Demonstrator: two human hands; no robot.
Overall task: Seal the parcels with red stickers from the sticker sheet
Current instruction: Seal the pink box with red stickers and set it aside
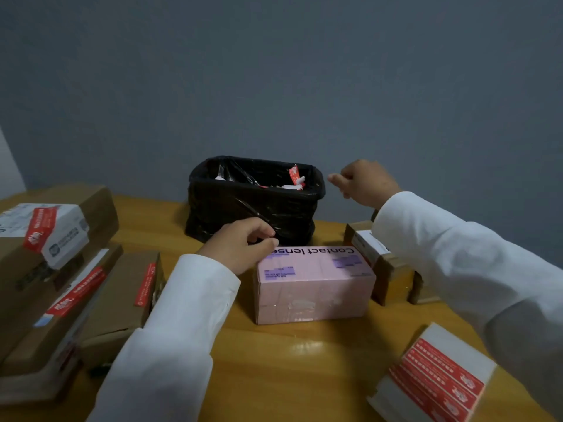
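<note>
pink parcel (313,284) under curled left hand (240,242); right hand (365,182) clenched empty, above bin (256,199).

Bare tabletop (292,357) before pink box (313,287)

A single head-worn, wide-angle view looks forward and slightly down from close above the near edge of the orange-brown wooden counter (304,360), facing the grey-blue wall (274,71) at the far side. Both white-sleeved arms reach in from the near corners, and straight edges bow toward the frame's borders.
</note>
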